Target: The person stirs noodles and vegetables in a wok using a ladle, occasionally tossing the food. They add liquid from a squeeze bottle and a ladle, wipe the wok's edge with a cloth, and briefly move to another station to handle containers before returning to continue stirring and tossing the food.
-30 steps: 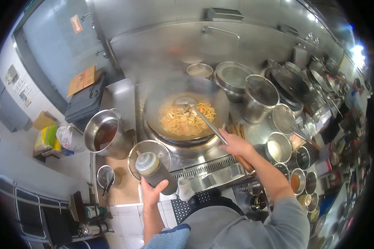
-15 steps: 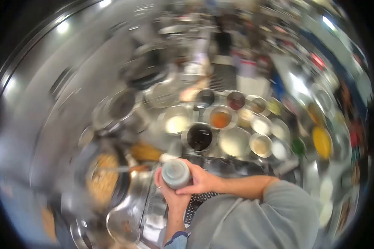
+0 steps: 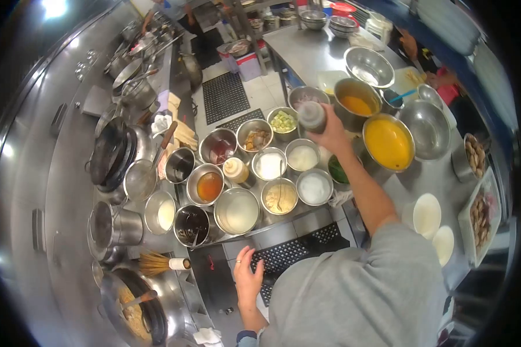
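Note:
My right hand (image 3: pixel 332 134) is stretched out over the ingredient pots, wrapped around a squeeze bottle (image 3: pixel 312 117) with a greyish lid and dark contents. Its base is hidden by the hand and the angle. Close by stand a pot of diced green vegetable (image 3: pixel 283 122) and a pot of orange liquid (image 3: pixel 355 103). Low in front of my body, my left hand (image 3: pixel 249 277) holds nothing, its fingers apart, above the floor beside a black perforated mat (image 3: pixel 283 251). A second squeeze bottle (image 3: pixel 235 169), with a cream-coloured top, stands among the pots.
At lower left, a wok (image 3: pixel 134 309) holds food and a wooden-handled utensil; a bamboo brush (image 3: pixel 156 263) lies above it. A strainer (image 3: pixel 140 180) rests left of the pots. White bowls (image 3: pixel 426 215) sit at right, with steel bowls (image 3: pixel 369 66) farther back. Other people are in the background.
Both hands were around the bottle in front of me. My left hand has let go and dropped lower; my right has carried the bottle up and right over the pots. The view has turned right.

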The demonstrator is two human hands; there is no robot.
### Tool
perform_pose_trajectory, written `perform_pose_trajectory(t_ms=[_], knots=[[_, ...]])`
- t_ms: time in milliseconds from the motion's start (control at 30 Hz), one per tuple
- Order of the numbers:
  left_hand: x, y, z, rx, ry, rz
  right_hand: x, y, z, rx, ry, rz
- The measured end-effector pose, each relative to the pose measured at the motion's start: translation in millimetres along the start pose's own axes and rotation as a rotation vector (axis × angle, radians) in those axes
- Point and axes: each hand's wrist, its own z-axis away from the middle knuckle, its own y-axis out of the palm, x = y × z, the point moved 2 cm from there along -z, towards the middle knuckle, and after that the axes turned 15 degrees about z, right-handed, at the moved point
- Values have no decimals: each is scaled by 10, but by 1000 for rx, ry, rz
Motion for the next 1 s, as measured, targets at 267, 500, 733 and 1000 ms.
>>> perform_pose_trajectory(t_ms=[267, 500, 733, 1000], knots=[[562, -779, 1031, -462, 29, -435, -1292, 483, 227, -131, -9, 410], [770, -1608, 2254, -1142, -616, -608, 150, 430, 302, -112, -46, -218], [1560, -2041, 2852, -1400, -851, -216, 3151, 1367, 1466, 911, -493, -717], [1778, -2152, 2853, -1320, -770, -125, 5793, 2442, 3032, 993, -1408, -479]])
